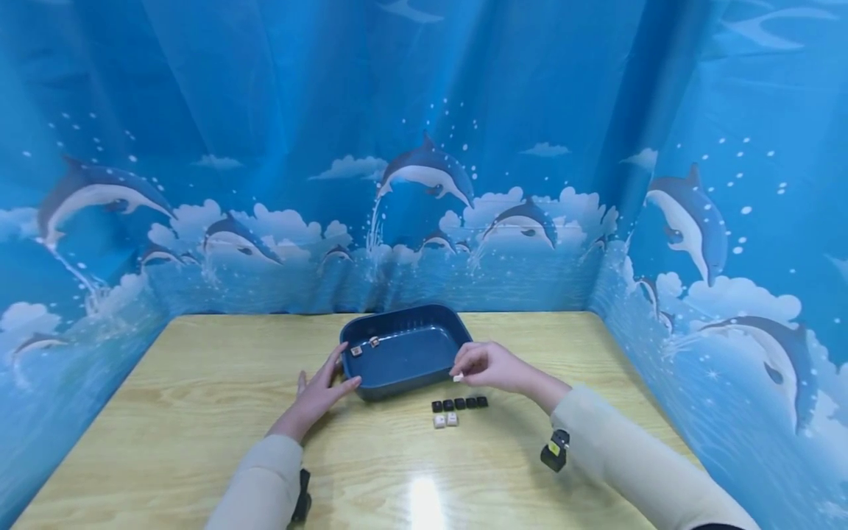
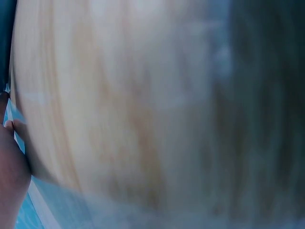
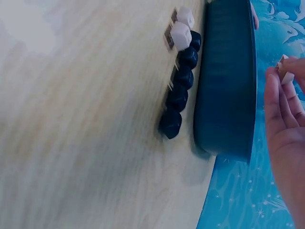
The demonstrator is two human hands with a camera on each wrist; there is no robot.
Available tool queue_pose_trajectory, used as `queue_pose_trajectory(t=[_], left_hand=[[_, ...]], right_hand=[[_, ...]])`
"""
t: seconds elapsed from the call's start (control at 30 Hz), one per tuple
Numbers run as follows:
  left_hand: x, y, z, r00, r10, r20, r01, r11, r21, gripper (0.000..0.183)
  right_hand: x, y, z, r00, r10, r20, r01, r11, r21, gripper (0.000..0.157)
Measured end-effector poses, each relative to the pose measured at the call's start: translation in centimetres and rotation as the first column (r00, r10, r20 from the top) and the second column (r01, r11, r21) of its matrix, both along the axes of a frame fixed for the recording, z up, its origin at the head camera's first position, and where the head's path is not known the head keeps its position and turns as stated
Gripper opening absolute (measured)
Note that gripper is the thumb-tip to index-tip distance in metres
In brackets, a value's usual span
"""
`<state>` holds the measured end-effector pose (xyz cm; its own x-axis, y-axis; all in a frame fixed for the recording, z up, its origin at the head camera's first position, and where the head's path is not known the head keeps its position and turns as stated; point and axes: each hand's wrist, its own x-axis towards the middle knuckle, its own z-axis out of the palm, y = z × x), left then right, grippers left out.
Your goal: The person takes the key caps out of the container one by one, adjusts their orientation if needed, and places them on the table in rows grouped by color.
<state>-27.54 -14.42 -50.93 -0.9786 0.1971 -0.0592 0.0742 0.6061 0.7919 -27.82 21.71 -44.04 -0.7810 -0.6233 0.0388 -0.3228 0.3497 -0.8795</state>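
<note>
Between my right hand's [image 1: 489, 366] thumb and fingertips is a small white keycap [image 3: 286, 71], pinched just outside the near right side of a dark blue tray [image 1: 404, 384]. My left hand [image 1: 319, 403] is spread at the tray's left end, index finger and thumb touching its rim. Two light keycaps [image 1: 356, 351] lie inside the tray at the left. In front of it, several black keycaps [image 1: 460, 403] form a row on the table. Two white keycaps [image 1: 446, 420] sit side by side on the near side of that row.
The light wood table [image 1: 199, 412] reaches back to a blue curtain [image 1: 278, 147] printed with dolphins, which also hangs along both sides. A small black device [image 1: 555, 450] is strapped at the right wrist, and another dark one [image 1: 302, 497] at the left.
</note>
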Motion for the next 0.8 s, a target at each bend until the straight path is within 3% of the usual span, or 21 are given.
queue_pose_trajectory(t=[0.27, 0.53, 0.8], left_hand=[[0.0, -0.1, 0.2, 1.000, -0.006, 0.022, 0.006, 1.000, -0.003, 0.083], [0.2, -0.1, 0.7, 1.000, -0.007, 0.017, 0.008, 1.000, -0.021, 0.082], [0.2, 0.0, 0.6, 1.000, -0.006, 0.010, 0.007, 1.000, -0.025, 0.082]], right_hand=[[1.9, 0.5, -1.2, 0.999, -0.039, 0.012, 0.038, 0.999, 0.034, 0.018], [3.1, 0.4, -2.5, 0.997, -0.063, -0.037, 0.065, 0.997, 0.032, 0.019], [3.6, 0.3, -3.8, 0.976, -0.145, -0.164, 0.176, 0.965, 0.194, 0.018]])
